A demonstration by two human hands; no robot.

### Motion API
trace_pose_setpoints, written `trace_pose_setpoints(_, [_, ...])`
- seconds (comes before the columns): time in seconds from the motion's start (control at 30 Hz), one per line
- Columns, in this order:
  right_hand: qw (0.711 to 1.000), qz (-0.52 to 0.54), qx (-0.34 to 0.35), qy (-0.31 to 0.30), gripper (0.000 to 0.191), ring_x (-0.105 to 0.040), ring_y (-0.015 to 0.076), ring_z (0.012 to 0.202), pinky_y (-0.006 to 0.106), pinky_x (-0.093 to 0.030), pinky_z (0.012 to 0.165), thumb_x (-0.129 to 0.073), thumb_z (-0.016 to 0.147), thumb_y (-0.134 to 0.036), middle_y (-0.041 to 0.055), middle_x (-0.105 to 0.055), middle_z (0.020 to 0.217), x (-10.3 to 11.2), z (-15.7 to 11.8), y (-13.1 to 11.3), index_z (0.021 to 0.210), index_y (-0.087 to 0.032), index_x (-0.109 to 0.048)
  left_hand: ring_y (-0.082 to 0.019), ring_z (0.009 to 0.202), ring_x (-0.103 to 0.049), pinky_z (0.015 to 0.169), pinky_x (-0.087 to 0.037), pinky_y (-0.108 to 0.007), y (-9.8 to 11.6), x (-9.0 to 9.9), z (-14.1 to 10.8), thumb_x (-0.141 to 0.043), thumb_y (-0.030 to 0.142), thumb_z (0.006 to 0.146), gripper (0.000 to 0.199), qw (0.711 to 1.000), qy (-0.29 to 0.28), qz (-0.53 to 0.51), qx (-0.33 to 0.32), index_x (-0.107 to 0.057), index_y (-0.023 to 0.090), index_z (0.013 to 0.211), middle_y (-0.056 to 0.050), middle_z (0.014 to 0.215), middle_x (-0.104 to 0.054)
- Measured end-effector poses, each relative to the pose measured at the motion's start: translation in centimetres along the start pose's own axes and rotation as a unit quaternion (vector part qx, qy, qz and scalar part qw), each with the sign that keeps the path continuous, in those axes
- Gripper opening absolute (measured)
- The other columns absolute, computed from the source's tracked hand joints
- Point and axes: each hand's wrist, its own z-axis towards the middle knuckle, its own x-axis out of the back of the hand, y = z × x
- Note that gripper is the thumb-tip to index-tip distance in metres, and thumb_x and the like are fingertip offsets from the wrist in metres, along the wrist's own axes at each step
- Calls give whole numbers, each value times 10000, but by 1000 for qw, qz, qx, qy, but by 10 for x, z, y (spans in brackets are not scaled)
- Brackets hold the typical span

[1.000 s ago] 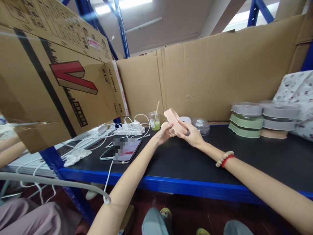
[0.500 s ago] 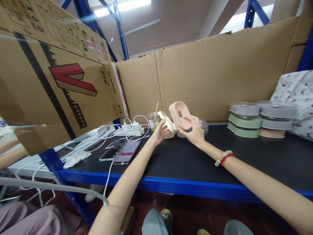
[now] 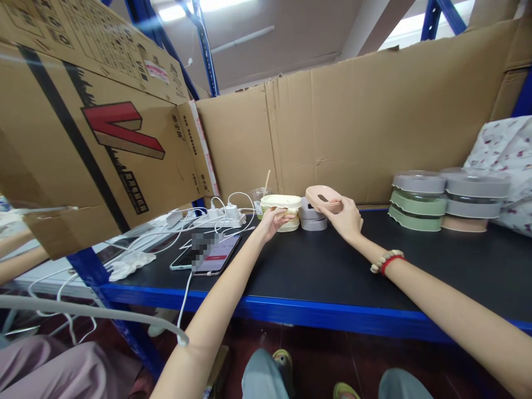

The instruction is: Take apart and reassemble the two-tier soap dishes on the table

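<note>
My left hand [image 3: 274,221] is closed on a cream oval plastic ring [image 3: 280,198], held level at the top of other cream pieces [image 3: 290,224] standing on the black shelf. A pale pink oval piece [image 3: 323,194] with a slot in its middle is gripped at its right side by my right hand [image 3: 348,218]. It is tilted slightly, just above and right of a small stack of grey oval pieces [image 3: 312,219]. Whether the pink piece touches the grey stack I cannot tell. My left fingers partly cover the cream pieces.
Stacked grey, green and pink containers [image 3: 418,202] with clear tops stand at the right, before a patterned white cloth [image 3: 505,166]. Left lie a phone [image 3: 216,256], a power strip [image 3: 220,219] and cables. Behind the cream pieces is a cup [image 3: 258,199]; cardboard [image 3: 353,122] closes the back.
The cream ring has gone from tilted to level over the cream stack. My right hand has moved right and lowered the pink piece from upright to nearly flat, uncovering the grey stack.
</note>
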Motion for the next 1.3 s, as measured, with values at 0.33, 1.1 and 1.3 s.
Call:
trace_pose_setpoints(0.33, [989, 122, 28, -76, 487, -608, 249, 787, 396, -538, 550, -591, 640, -428, 155, -554, 1121, -7, 2, 3, 1031, -138, -594, -168, 485, -604, 427, -444, -228, -2, 9, 6, -493, 386, 845, 337, 999, -2, 34, 10, -506, 133, 1067, -78, 861, -598])
trace_pose_setpoints(1.1, [982, 130, 22, -134, 563, -626, 219, 755, 317, -561, 430, -520, 694, -252, 177, -440, 1306, -12, -1, 3, 1238, -108, -520, -35, 315, -407, 346, -328, -141, -4, 9, 4, -493, 174, 905, 145, 973, 94, 211, -17, -503, 82, 794, 32, 538, -473])
trace_pose_setpoints(1.3, [983, 130, 47, -122, 529, -627, 216, 766, 322, -560, 449, -481, 704, -219, 171, -411, 1341, -15, -1, 9, 1225, -142, -534, -21, 289, -362, 313, -242, -129, -6, 12, 5, -391, 191, 948, 235, 959, 123, 252, -31, -493, 94, 761, 54, 506, -421])
